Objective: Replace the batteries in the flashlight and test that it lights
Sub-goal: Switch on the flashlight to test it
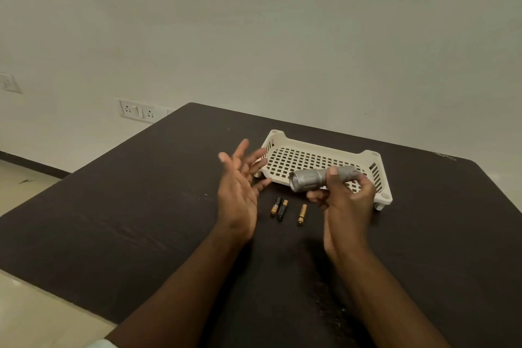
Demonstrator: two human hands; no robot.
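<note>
The grey flashlight (320,177) is held above the table, lying almost level, with its wide lens head pointing to the left. The right hand (346,198) is closed around its rear half: the thumb lies over the top of the barrel and the fingers curl under it, so the head sticks out free on the left of the grip. The left hand (240,183) is open, palm turned to the flashlight head, fingers spread, and it holds nothing. Three batteries (282,209) lie on the dark table (141,220) below the hands, two touching each other and one a little apart to the right. Behind the flashlight stands a white perforated tray (305,155).
</note>
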